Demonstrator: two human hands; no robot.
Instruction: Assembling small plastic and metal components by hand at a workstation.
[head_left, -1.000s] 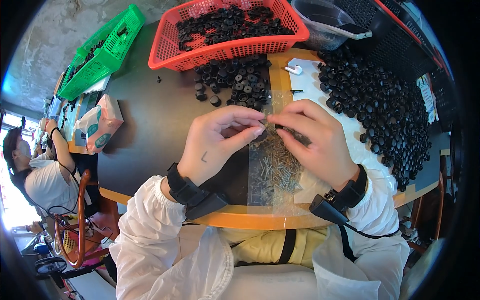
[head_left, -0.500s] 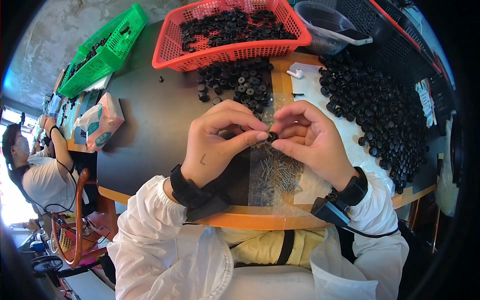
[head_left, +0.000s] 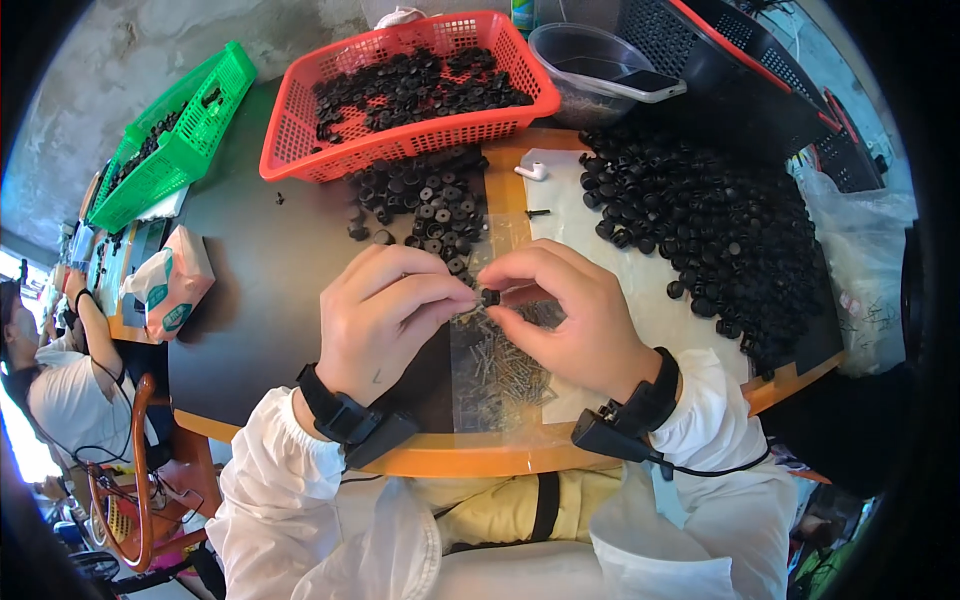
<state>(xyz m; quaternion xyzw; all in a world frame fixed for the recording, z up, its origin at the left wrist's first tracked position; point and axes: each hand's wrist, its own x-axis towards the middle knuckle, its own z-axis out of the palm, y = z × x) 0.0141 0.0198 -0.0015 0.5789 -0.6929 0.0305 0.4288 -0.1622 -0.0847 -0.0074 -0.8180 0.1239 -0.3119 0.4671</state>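
Far left, lower edge: another person (head_left: 45,385) at a neighbouring bench, mostly cut off.
Upper left: green basket (head_left: 175,135) with a few dark parts; tissue pack (head_left: 170,285) below it on the table (head_left: 265,270).
Upper centre: red basket (head_left: 405,95) heaped with black parts.
Centre left: left hand (head_left: 385,315), fingers closed, thumb and forefinger pinched on something too small to make out, likely a screw.
Centre: small black cap (head_left: 490,297), nipped between the fingertips of both hands, just above the screw pile (head_left: 505,365).
Centre right: right hand (head_left: 575,320), fingers curled shut, pinching the cap's far side.
Right: wide heap of black caps (head_left: 710,225); clear tub (head_left: 590,65) above.
Handling, judged: light, stiff, hard plastic or rubber; easily fumbled; best pinched by the rim.
Hidden: cap's underside and any screw in it, covered by fingertips; basket contents too small to tell apart.
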